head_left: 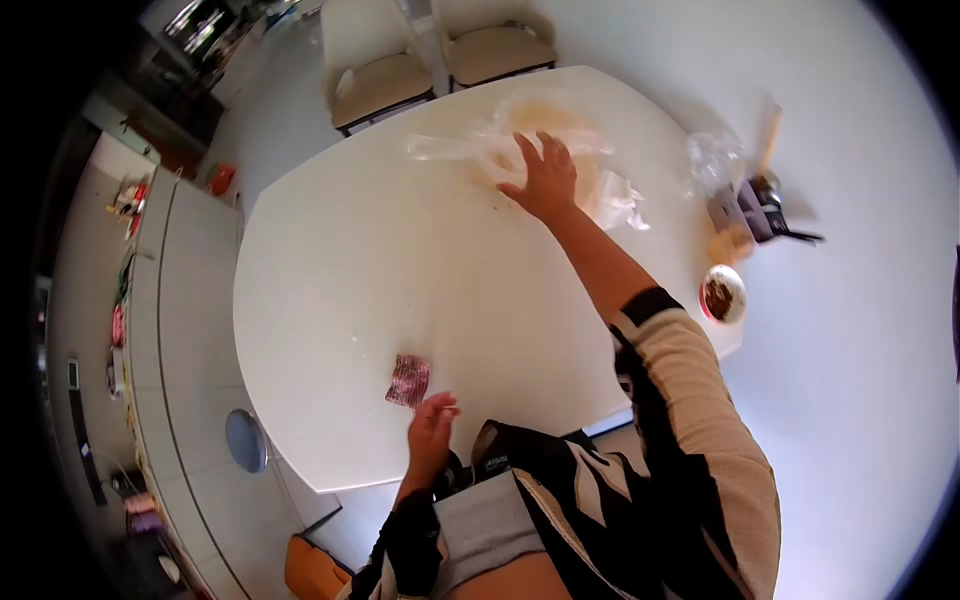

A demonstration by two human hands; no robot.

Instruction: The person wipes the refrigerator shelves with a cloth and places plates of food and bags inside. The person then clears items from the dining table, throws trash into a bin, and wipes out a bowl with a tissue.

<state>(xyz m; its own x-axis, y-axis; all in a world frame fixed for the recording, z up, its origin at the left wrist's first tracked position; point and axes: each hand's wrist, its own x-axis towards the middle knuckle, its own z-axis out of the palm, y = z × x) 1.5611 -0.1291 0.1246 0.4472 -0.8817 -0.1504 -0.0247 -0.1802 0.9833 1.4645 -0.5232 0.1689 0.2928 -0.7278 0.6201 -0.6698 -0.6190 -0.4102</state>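
Observation:
My right hand reaches far over the white table, its fingers spread. It is at a crumpled clear plastic bag, whose thin film spreads out beyond and beside the fingers. A crumpled white piece lies just right of that wrist. My left hand is above the near edge of the table, fingers loosely bent and nothing visible in them. Close beyond its fingertips lies a small folded pink patterned cloth.
At the table's right side are a bowl with brown contents, a box holding utensils and a clear plastic wrapper. Two chairs stand behind the table. To the left are a long cabinet and a round stool.

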